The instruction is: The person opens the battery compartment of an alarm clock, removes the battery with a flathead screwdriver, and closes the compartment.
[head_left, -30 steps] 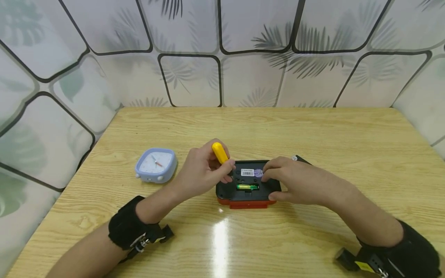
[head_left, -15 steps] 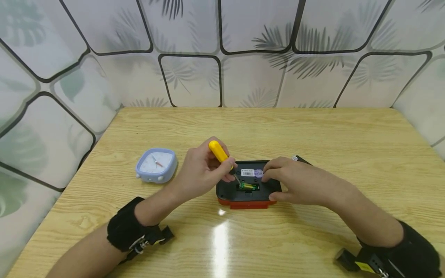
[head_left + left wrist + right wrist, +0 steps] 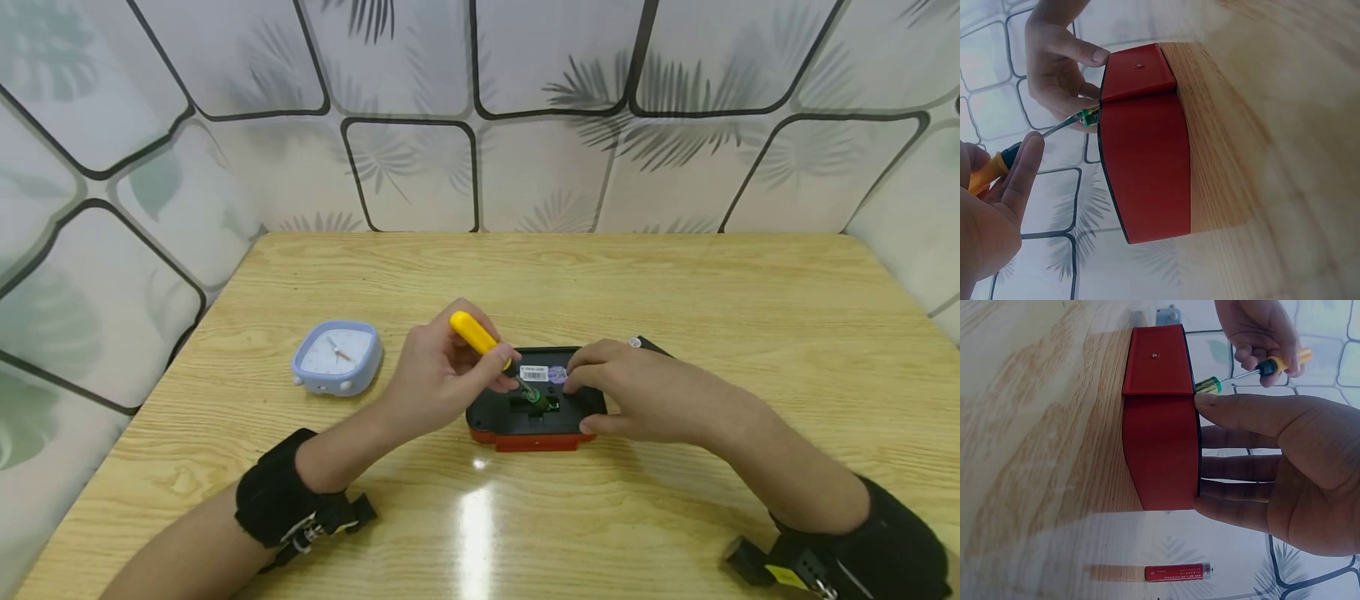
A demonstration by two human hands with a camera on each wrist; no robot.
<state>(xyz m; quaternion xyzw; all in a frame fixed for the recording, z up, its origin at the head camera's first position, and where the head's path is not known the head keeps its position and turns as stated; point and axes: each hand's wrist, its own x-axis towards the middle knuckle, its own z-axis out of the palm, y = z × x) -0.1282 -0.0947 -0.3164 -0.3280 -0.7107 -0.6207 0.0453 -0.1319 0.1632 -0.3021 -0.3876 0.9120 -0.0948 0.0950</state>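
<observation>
A red device (image 3: 536,444) with a black back lies on the table, back side up, with a label and a battery slot in the back. My left hand (image 3: 435,379) holds a yellow-handled screwdriver (image 3: 472,332), its metal tip against the end of a green battery (image 3: 538,402). That battery tilts up out of the slot. My right hand (image 3: 645,392) rests on the device's right side. In the right wrist view its thumb (image 3: 1235,411) and nearly straight fingers touch the black edge of the red body (image 3: 1160,437).
A light blue alarm clock (image 3: 337,358) sits left of the device. A red battery (image 3: 1175,572) stands beyond the device in the right wrist view. Partly hidden behind the right hand is a dark piece (image 3: 657,344) on the table. A patterned wall (image 3: 536,175) closes off the back.
The screwdriver tip has moved down to the slot and then rightward. The green battery, flat in the slot before, now has its left end raised. The right hand has stayed still.
</observation>
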